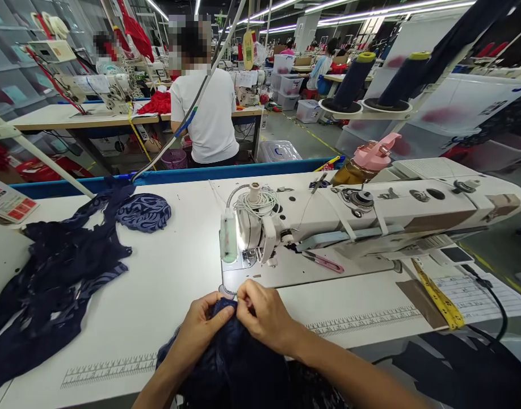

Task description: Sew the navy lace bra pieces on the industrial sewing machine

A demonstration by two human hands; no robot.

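Both my hands pinch a piece of dark navy lace fabric [235,363] at the front edge of the white sewing table [171,284]. My left hand [198,329] grips its upper edge with thumb and fingers closed. My right hand [263,315] pinches the same edge just beside it, fingers closed. They sit directly in front of the needle area of a white industrial sewing machine [371,218], whose lamp lights the plate.
A heap of navy lace pieces [56,272] lies on the table's left. Pink-handled snips [324,262] and a yellow measuring tape [439,298] lie near the machine. Thread cones [354,79] and a pink-capped bottle [366,162] stand behind it. A person in a white shirt [209,113] sits with their back to me.
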